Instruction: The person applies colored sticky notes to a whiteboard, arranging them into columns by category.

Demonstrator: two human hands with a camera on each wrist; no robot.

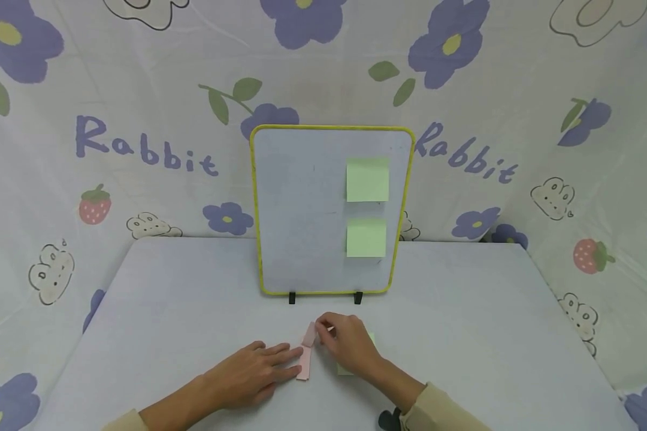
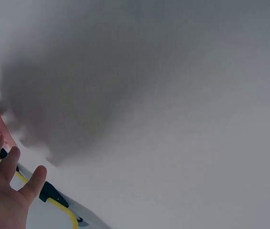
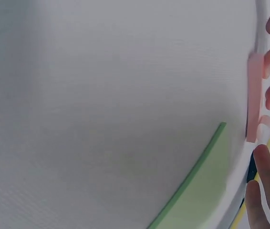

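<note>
A narrow pad of pink sticky notes (image 1: pixel 304 366) lies on the table in front of the whiteboard. My left hand (image 1: pixel 253 371) rests beside it, fingers extended and the fingertips pressing on its left side. At the pad's far end, the top pink sticky note (image 1: pixel 310 334) is lifted and bent upward. My right hand (image 1: pixel 350 344) pinches the edge of that note between thumb and forefinger. Under the right hand, partly covered, lies a green sticky note pad (image 1: pixel 345 370). The right wrist view shows the pink pad's side (image 3: pixel 254 100) and the green pad (image 3: pixel 197 191).
A whiteboard (image 1: pixel 302 209) with a yellow frame stands upright on black feet (image 1: pixel 292 297) behind the hands. Two green sticky notes, an upper one (image 1: pixel 368 181) and a lower one (image 1: pixel 366 238), are on its right side. A black object (image 1: pixel 389 420) shows beside the right sleeve.
</note>
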